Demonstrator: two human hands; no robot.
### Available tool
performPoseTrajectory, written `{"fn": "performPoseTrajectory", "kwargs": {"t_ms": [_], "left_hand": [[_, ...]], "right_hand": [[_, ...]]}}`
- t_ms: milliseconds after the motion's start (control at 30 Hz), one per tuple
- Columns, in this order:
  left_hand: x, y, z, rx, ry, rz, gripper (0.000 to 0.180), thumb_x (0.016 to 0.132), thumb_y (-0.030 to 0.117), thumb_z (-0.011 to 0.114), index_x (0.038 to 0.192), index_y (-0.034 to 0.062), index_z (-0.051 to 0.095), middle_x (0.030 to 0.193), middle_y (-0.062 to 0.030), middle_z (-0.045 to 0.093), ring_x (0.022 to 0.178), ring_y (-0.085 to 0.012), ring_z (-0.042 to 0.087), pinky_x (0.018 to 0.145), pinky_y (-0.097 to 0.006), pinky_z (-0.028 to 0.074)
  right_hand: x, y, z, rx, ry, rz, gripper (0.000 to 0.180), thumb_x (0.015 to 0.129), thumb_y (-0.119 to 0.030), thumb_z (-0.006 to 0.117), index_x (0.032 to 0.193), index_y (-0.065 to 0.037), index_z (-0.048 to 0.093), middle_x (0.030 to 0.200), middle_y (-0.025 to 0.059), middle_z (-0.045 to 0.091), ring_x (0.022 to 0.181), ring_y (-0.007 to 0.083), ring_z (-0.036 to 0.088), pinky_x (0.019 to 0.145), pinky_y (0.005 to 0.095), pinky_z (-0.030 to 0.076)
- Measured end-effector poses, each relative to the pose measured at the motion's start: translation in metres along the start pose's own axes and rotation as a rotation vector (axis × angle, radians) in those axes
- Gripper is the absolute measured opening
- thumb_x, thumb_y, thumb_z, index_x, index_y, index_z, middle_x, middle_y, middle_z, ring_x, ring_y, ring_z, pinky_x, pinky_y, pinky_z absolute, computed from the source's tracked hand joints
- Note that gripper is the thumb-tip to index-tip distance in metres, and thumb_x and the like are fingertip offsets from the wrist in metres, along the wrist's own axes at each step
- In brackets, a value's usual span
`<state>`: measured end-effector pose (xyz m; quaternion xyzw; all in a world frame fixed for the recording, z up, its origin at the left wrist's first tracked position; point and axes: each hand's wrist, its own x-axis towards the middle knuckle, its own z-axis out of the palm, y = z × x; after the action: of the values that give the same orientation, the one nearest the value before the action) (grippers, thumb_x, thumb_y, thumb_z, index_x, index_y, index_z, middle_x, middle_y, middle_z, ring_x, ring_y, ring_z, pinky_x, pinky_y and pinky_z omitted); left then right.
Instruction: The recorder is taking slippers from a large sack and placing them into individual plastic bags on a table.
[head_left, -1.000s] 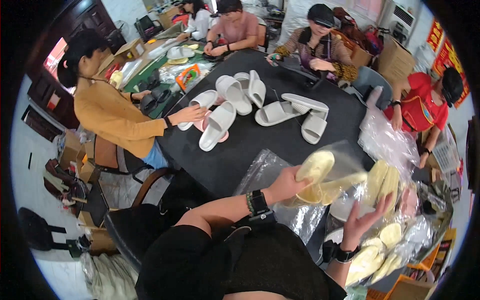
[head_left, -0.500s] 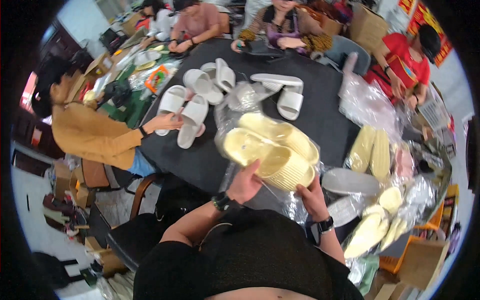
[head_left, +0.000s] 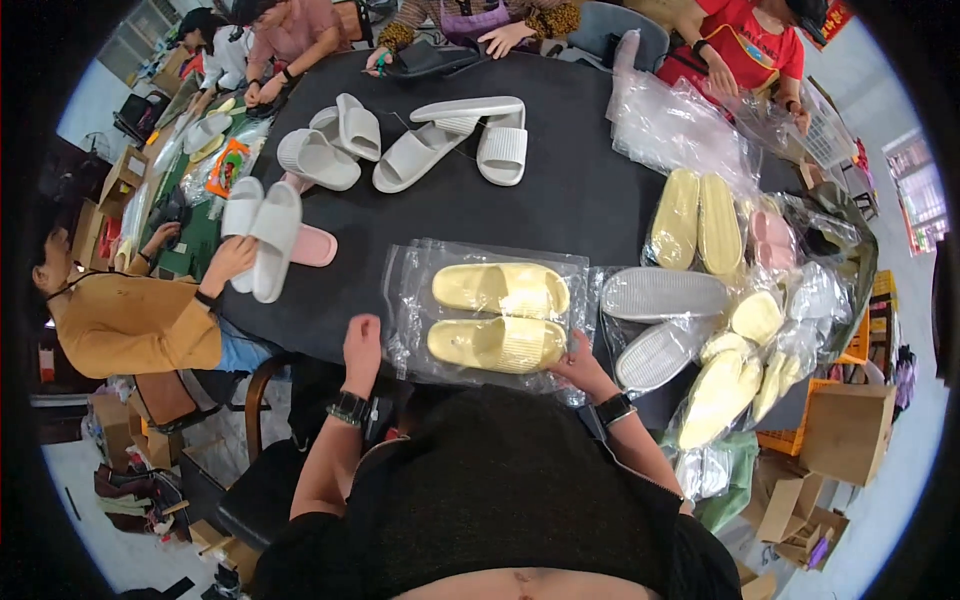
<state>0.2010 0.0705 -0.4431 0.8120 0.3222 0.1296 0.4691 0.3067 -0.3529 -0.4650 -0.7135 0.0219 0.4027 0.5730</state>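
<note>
A pair of pale yellow slippers (head_left: 495, 345) lies side by side on a clear plastic bag (head_left: 408, 290), or inside it, on the black table in front of me. My right hand (head_left: 580, 364) grips the bag at its lower right edge, by the nearer slipper's strap end. Just off the bag's left edge, my left hand (head_left: 362, 350) is raised with its fingers curled in, and nothing shows in it.
To the right lie bagged yellow slippers (head_left: 722, 225), grey slippers (head_left: 665, 295) and pink slippers (head_left: 772, 238). Loose white slippers (head_left: 405, 160) lie farther off. At left a co-worker's hand (head_left: 236, 258) holds white slippers near a pink one (head_left: 315, 245). Other people sit around the black table (head_left: 590, 215).
The yellow slippers have gone from held up in both hands to lying flat on the table. My left hand has let go and moved left; my head view has shifted.
</note>
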Motion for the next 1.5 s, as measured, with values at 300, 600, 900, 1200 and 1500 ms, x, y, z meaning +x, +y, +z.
{"fn": "performPoseTrajectory", "kwargs": {"t_ms": [300,600,900,1200,1500], "left_hand": [[0.054,0.094,0.041,-0.326,-0.369,-0.171,0.028,0.093,0.024,0.064,0.107,-0.0015,0.066,0.068,-0.0033,0.063,0.060,-0.0086,0.059,0.057,-0.024,0.043],[0.022,0.142,0.049,-0.206,-0.491,0.084,0.030,0.096,0.017,0.061,0.120,-0.0010,0.064,0.069,-0.0023,0.064,0.060,-0.0071,0.059,0.056,-0.022,0.047],[0.033,0.107,0.037,-0.177,-0.665,-0.223,0.050,0.098,0.043,0.054,0.129,0.0040,0.055,0.078,-0.0117,0.067,0.054,-0.0165,0.063,0.046,-0.024,0.048],[0.052,0.059,0.067,-0.662,-0.885,-0.414,0.058,0.100,0.050,0.039,0.136,0.0048,0.047,0.118,-0.0237,0.060,0.090,-0.0269,0.069,0.057,-0.025,0.055],[0.055,0.111,0.137,0.502,-1.108,1.212,0.063,0.082,0.025,0.070,0.138,0.0078,0.048,0.145,-0.0194,0.041,0.137,-0.0379,0.036,0.112,-0.048,0.033]], "right_hand": [[-0.004,-0.011,0.007,-0.099,0.146,-0.341,0.100,0.083,-0.001,0.069,0.153,-0.010,-0.002,0.108,0.0169,0.066,0.083,0.0218,0.066,0.075,0.0329,0.054],[-0.050,-0.018,-0.007,-0.299,0.313,-0.207,0.099,0.077,0.000,0.069,0.153,-0.011,0.007,0.114,0.0190,0.063,0.093,0.0258,0.064,0.081,0.0358,0.050],[-0.038,-0.056,-0.017,-0.940,0.448,-0.374,0.117,0.061,-0.019,0.086,0.152,-0.006,0.014,0.153,0.0224,0.027,0.136,0.0444,0.034,0.105,0.0513,0.038],[0.014,-0.028,-0.024,-1.206,0.164,-0.173,0.155,0.041,-0.037,0.096,0.153,-0.003,-0.006,0.162,0.0179,-0.003,0.149,0.0374,0.005,0.112,0.0625,0.019],[0.012,-0.031,-0.022,-1.224,0.169,-0.118,0.155,0.040,-0.040,0.095,0.153,-0.002,-0.005,0.162,0.0180,-0.002,0.148,0.0395,0.007,0.112,0.0633,0.019]]}}
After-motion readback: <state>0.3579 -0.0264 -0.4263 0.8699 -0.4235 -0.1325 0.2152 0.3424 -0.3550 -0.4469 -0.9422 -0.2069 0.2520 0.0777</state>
